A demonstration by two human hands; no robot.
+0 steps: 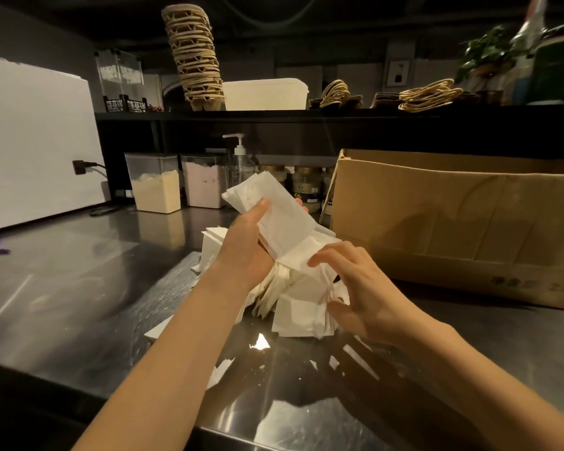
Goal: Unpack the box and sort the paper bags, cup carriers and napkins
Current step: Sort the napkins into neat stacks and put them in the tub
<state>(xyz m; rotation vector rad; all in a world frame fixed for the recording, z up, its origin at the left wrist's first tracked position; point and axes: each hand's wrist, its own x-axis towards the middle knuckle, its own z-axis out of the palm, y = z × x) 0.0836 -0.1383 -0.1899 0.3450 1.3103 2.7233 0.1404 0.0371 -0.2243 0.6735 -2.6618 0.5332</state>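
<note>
Two bare hands meet mid-frame: the left hand (246, 249) grips a tilted wad of white paper napkins (274, 209), and the right hand (358, 288) rests spread fingers on a loose white napkin heap (298, 307) below. The heap lies on a reflective steel counter (79, 288) in a dim room. One brown cardboard box (453, 222) stands right, contents hidden. Two clear plastic canisters (155, 187) hold powder. One tall stack of pulp cup carriers (194, 56) stands upper centre.

Both bare forearms reach from lower frame toward centre. Left hand (245, 245) grips a napkin stack (274, 216), thumb up along its face. Right hand (358, 288), fingers spread and loosely bent, touches the napkin pile (300, 307).
</note>
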